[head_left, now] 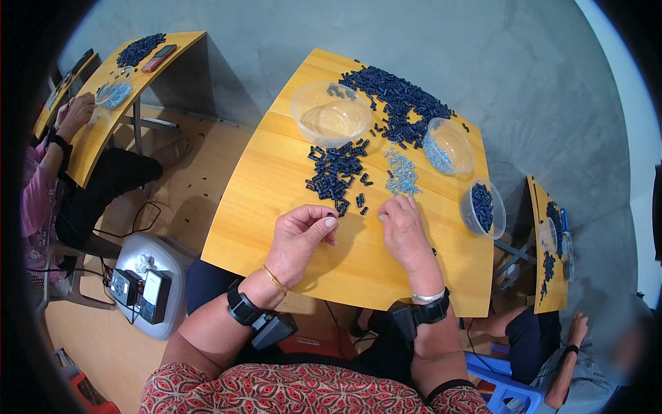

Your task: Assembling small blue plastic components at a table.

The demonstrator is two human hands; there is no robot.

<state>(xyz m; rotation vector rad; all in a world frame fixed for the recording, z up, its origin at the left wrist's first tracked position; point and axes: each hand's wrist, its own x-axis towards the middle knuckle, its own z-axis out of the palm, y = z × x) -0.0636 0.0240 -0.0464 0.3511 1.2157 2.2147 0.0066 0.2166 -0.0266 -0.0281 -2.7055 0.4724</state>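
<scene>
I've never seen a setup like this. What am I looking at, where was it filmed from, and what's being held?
No robot here: these are a person's own bare hands. The picture comes from a wide fisheye camera on that person's head, looking down, so straight edges bend.

On the yellow table lie a large heap of small dark pieces, a nearer cluster of dark pieces and a small pile of light blue pieces. Three clear plastic containers stand around them.

The left hand pinches what looks like a small dark piece. The right hand is beside the light blue pile; its fingertips hide whether it holds anything.
</scene>
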